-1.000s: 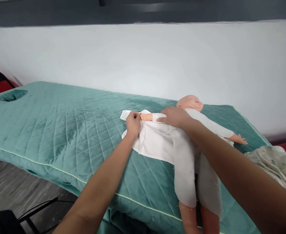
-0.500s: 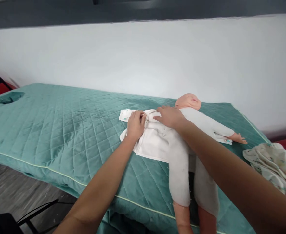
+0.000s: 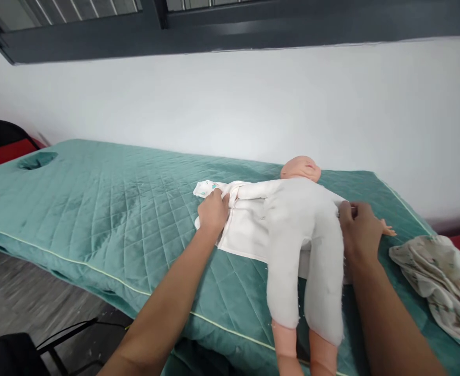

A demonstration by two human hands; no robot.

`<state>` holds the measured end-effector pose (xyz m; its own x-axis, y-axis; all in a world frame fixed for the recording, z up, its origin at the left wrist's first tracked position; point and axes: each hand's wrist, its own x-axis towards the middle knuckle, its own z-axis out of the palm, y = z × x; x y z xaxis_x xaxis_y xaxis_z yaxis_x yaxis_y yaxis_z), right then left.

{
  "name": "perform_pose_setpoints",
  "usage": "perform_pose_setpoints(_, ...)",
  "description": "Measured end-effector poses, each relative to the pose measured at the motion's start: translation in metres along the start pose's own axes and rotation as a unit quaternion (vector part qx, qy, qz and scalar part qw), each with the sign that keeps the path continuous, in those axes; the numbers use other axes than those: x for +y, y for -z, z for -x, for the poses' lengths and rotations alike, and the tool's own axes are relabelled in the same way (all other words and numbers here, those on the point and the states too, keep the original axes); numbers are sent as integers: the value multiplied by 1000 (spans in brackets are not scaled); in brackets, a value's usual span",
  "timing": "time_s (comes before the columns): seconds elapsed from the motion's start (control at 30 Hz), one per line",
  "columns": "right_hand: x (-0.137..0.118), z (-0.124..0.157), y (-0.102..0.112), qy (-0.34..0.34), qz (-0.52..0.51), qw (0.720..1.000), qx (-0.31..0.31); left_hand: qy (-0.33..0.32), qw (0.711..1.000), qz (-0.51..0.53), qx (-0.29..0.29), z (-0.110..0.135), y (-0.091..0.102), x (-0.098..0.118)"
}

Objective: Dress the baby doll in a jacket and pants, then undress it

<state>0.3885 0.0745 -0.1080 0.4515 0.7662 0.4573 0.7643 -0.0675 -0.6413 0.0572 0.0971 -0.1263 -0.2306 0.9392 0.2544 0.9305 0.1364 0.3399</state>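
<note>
A baby doll (image 3: 306, 214) with a white cloth body lies on its back, legs toward me. Under it is an opened-out white baby shirt (image 3: 245, 230) with a small print on its turned parts. The doll's arm on the left reaches into the shirt's sleeve. My left hand (image 3: 213, 211) is closed on the sleeve cloth there, just past the end of that arm. Beside the doll's other arm, my right hand (image 3: 361, 230) has its fingers curled together at the shirt's right side; the cloth in them is mostly hidden. The small doll hand (image 3: 388, 227) shows beyond.
A green quilted cover (image 3: 108, 209) is on the bed, with a face hole (image 3: 37, 160) at the far left. Printed cloth (image 3: 437, 282) lies crumpled at the right edge. Behind stands a white wall (image 3: 214, 109); a black chair (image 3: 10, 355) is at the lower left.
My right hand has moved from the doll's left-hand arm across its chest to the right side. The left hand stays at the sleeve. The view has tilted up slightly.
</note>
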Motion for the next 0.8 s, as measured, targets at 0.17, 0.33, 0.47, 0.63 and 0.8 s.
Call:
perform_pose_setpoints(0.17,-7,1,0,-67,-37,995,-60,-67,994,78,19,7,3,12)
perform_pose_setpoints(0.33,-12,11,0,-64,-134,986,-82,-81,984,157,-1,3,6,38)
perform_pose_setpoints(0.47,-18,20,-7,-36,-205,973,-101,-106,978,181,-11,-7,13,65)
perform_pose_setpoints(0.63,-24,32,-19,-12,-278,944,-180,-136,972,189,-18,-19,26,90)
perform_pose_setpoints(0.8,-23,38,-27,16,-318,907,-275,-150,972,179,-29,-20,36,95)
